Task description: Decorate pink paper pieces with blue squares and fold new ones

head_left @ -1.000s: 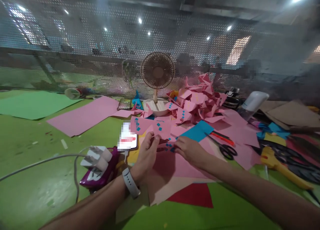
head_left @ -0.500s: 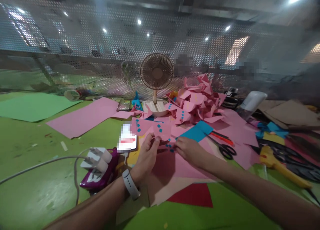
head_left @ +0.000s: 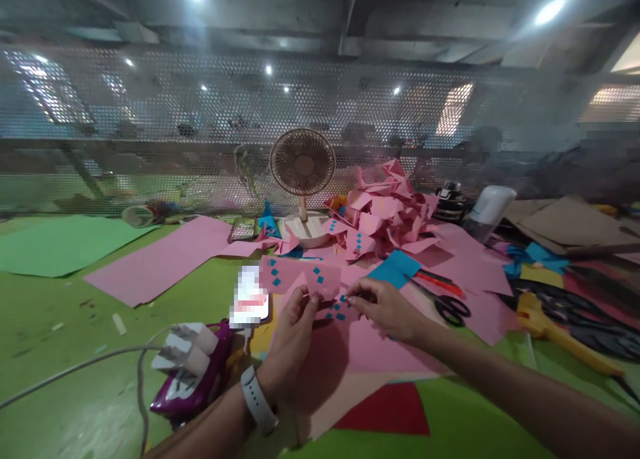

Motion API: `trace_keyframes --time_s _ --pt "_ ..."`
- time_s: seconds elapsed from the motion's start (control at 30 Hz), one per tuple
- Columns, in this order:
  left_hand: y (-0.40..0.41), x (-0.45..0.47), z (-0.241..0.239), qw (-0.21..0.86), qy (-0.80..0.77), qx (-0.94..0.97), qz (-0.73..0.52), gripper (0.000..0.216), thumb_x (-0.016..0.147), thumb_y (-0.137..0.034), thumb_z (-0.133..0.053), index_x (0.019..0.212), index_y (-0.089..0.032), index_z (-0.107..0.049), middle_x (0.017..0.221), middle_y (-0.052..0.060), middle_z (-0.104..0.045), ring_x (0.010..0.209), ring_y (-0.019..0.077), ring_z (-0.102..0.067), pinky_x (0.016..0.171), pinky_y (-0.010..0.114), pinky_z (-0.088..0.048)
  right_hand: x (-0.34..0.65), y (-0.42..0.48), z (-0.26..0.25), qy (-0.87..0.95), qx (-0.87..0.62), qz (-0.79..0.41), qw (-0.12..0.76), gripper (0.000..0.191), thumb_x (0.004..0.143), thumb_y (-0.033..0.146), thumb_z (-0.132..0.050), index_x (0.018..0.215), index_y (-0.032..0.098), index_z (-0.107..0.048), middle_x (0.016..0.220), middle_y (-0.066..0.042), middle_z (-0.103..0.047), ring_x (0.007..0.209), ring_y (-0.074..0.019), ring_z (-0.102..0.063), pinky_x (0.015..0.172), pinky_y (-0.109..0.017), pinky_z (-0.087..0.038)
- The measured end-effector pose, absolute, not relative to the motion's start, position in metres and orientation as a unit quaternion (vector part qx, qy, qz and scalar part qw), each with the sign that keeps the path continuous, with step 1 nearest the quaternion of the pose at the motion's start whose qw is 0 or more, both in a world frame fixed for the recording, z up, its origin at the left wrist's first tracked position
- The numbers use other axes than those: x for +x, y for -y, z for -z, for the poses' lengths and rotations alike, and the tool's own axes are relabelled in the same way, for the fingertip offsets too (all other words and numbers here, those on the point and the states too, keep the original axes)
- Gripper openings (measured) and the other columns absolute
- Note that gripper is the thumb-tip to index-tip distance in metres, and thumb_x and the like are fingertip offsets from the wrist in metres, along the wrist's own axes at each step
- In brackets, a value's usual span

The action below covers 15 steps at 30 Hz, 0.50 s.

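Note:
My left hand, with a grey watch band on the wrist, pinches the lower edge of a pink paper piece dotted with small blue squares. My right hand is just to the right of it, fingertips pinched together on a tiny blue square at the paper's edge. Several more small blue squares lie on the large pink sheet under both hands.
A heap of folded pink papers and a small desk fan stand behind. Scissors, a blue sheet and a yellow tool lie right. A purple device with white plugs sits left, near a large pink sheet and green sheet.
The camera tilted up, so everything sits lower in view. My right hand lifted off the sheet and its fingertips moved left toward the pink piece; the left hand keeps its hold.

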<state>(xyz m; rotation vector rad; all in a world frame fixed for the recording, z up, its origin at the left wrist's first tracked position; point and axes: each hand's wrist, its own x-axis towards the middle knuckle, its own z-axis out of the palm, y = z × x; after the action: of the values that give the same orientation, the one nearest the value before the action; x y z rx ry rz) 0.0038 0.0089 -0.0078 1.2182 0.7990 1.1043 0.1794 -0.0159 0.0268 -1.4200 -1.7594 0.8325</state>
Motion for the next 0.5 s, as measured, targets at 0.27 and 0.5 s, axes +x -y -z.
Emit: trace_keyframes --time_s 0.27,0.5 --pt "-0.006 0.005 0.007 0.646 -0.328 0.497 -0.478 0.023 0.077 -0.039 -0.062 0.084 -0.02 -0.052 0.09 0.002 -0.06 0.093 0.0205 -0.061 0.074 0.036 -0.053 0.165 0.016 -0.023 0.684 -0.524 -0.338 0.378 0.018 0.085 0.031 -0.048 0.088 0.015 -0.058 0.075 0.0 -0.06 0.048 -0.0063 -0.053 0.042 -0.017 -0.041" --pt "-0.002 0.005 0.008 0.642 -0.309 0.523 -0.467 0.018 0.082 -0.035 -0.058 0.087 -0.019 -0.052 0.097 0.004 -0.059 0.092 0.0188 -0.06 0.074 0.033 -0.052 0.162 0.012 -0.022 0.692 -0.537 -0.297 0.38 0.016 0.085 0.027 -0.048 0.084 0.016 -0.059 0.074 0.0 -0.062 0.05 -0.0075 -0.052 0.045 -0.019 -0.04"
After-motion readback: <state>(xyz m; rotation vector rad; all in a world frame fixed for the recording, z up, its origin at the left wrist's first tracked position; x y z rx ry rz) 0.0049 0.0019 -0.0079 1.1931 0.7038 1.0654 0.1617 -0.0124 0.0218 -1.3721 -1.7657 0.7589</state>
